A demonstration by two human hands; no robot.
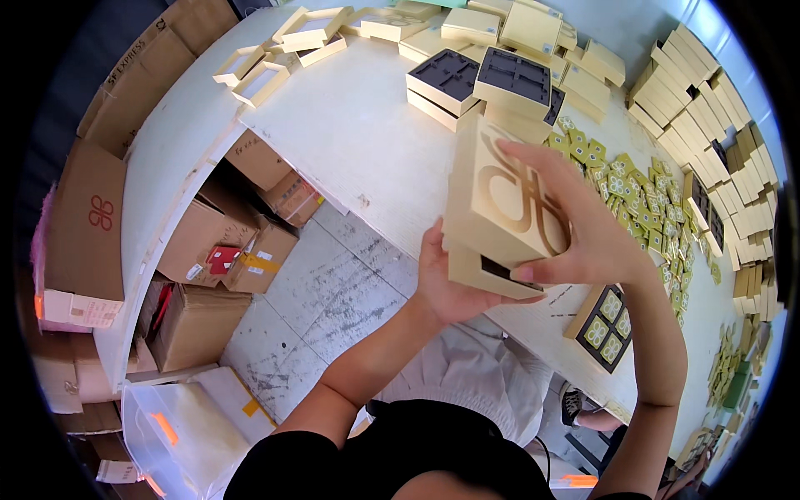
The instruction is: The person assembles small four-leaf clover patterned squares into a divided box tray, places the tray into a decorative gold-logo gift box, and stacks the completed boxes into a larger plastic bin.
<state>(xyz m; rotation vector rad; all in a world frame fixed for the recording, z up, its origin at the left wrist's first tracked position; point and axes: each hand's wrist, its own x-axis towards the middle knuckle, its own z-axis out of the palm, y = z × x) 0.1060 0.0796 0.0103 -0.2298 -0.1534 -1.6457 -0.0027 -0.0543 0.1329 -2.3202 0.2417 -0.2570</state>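
Observation:
Between my two hands is a cream gift box, tilted and raised above the table's near edge. Its lid [492, 187] carries large brown curved line patterns and sits over the base [483, 277]. A dark gap shows between lid and base beside my right thumb. My left hand [442, 287] cups the base from below and the left. My right hand [583, 221] grips the lid, fingers over its patterned face and thumb at the lower edge. Just right of the box lies an open box [590, 340], whose black insert holds several yellow-green square packets.
Across the white table [350, 125] are open boxes with black foam inserts [514, 75], shallow cream trays [312, 32] and a heap of green packets [637, 200]. Cream boxes [700, 125] stack up at right. Below left stand cardboard cartons [204, 242] and a clear plastic bin [183, 442].

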